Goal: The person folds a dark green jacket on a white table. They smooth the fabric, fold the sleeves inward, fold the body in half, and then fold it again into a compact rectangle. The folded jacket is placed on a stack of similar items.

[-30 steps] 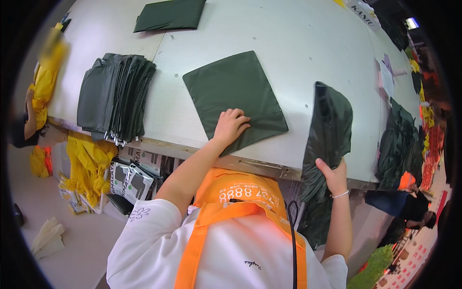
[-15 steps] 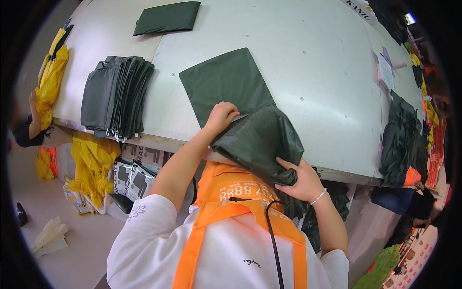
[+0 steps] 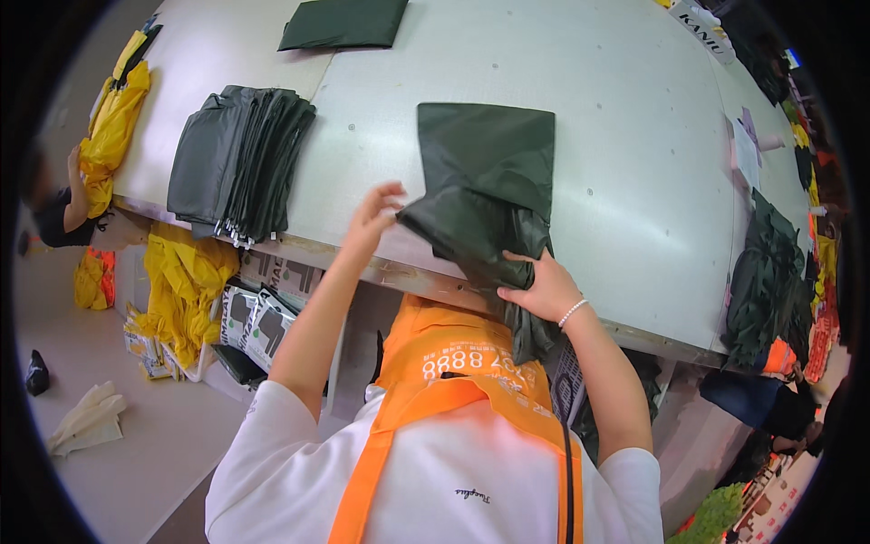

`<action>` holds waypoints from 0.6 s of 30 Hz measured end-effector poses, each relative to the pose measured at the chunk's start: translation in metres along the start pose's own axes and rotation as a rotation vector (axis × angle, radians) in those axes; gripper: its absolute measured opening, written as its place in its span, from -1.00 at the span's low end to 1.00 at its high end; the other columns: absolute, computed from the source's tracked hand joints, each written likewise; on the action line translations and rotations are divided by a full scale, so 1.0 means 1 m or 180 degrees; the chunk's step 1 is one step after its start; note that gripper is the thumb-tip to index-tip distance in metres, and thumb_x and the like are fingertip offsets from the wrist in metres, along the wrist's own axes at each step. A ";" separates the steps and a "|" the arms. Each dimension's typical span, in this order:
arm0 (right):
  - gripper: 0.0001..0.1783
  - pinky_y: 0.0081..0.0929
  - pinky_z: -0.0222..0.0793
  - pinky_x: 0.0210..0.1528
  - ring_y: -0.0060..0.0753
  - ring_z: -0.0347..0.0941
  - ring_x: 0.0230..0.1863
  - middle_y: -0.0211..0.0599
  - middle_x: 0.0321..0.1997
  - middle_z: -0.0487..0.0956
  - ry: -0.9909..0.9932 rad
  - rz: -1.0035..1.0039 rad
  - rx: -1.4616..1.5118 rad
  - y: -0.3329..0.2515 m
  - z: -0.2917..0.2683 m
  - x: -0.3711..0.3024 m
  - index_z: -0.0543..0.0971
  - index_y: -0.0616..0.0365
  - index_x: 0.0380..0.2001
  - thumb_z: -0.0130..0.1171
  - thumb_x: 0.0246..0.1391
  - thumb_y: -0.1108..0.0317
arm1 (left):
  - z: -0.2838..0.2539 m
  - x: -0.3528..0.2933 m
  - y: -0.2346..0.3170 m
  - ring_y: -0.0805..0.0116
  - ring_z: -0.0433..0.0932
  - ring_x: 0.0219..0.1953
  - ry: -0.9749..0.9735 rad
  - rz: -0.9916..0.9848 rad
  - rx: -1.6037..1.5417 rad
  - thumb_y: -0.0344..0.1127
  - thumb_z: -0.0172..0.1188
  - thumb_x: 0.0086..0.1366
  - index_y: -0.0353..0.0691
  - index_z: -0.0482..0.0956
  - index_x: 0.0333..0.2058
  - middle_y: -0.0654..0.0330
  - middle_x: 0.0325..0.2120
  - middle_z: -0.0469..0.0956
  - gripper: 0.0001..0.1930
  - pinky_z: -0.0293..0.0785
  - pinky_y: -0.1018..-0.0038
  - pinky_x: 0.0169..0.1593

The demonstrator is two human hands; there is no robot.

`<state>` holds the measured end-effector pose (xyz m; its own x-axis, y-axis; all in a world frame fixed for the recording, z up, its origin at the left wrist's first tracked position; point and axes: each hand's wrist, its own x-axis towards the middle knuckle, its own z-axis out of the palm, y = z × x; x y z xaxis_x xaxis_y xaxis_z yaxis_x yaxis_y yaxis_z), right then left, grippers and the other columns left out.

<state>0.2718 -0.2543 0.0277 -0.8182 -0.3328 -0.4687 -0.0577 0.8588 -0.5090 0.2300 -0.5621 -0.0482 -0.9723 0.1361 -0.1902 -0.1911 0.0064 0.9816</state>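
Observation:
A piece of dark green coated fabric lies at the table's front edge, in front of me. Its far part is folded into a flat, square panel; the near part is bunched and hangs over the edge against my orange apron. My right hand grips the bunched part, thumb and fingers on either side of a fold. My left hand is at the fabric's left corner, slightly blurred, fingers stretched out and apart. Whether a fingertip touches that corner, I cannot tell.
A stack of folded dark green pieces stands left on the white table; another folded piece lies farther back. Loose dark green fabric hangs over the right side. Yellow fabric and packets sit below left. Another person's arm is far left.
The fabric has turned so its flat panel points straight away from me. My left hand has moved left off the panel, its fingers spreading. My right hand keeps its grip, slightly farther up.

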 end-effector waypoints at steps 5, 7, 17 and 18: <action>-0.27 -0.22 0.30 0.13 0.08 0.34 0.10 0.14 0.15 0.29 0.0128 0.0157 0.0225 -0.004 0.003 0.011 0.44 -0.15 0.11 0.28 -0.20 -0.10 | 0.053 -0.009 -0.040 0.27 0.57 -0.28 -0.0006 -0.0619 0.0740 -0.31 0.05 0.12 -0.43 0.50 -0.14 0.00 -0.43 0.57 -0.64 0.46 0.39 -0.16; -0.27 -0.23 0.30 0.13 0.07 0.36 0.08 0.09 0.14 0.31 0.0131 0.0324 0.0013 -0.006 -0.002 0.011 0.45 -0.12 0.11 0.28 -0.20 -0.08 | 0.050 0.006 -0.020 0.14 0.58 -0.42 0.0268 -0.0702 0.1092 -0.27 0.04 0.17 -0.43 0.54 -0.34 -0.03 -0.59 0.53 -0.72 0.47 0.33 -0.27; -0.47 -0.17 0.42 -0.04 0.12 0.48 -0.14 0.15 0.16 0.30 0.0357 0.0563 -0.0141 0.002 -0.012 0.024 0.58 0.30 -0.20 0.23 -0.26 0.16 | 0.141 -0.071 0.027 0.07 0.55 -0.51 -0.1379 0.1553 0.3246 -0.33 0.08 0.06 -0.20 0.49 -0.56 0.05 -0.63 0.52 -0.89 0.46 0.19 -0.39; -0.55 -0.14 0.46 -0.10 0.16 0.50 -0.23 0.22 0.18 0.28 0.0675 0.0393 -0.0180 0.001 -0.005 0.023 0.58 0.44 -0.37 0.19 -0.32 0.24 | 0.137 -0.065 0.042 0.06 0.55 -0.51 -0.1621 0.1214 0.3345 -0.28 0.11 0.08 -0.20 0.51 -0.54 0.07 -0.64 0.52 -0.87 0.47 0.22 -0.41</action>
<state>0.2501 -0.2592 0.0207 -0.9225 -0.1399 -0.3599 0.0231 0.9104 -0.4131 0.3038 -0.4348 0.0086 -0.7335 0.6738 -0.0893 0.5246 0.6447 0.5561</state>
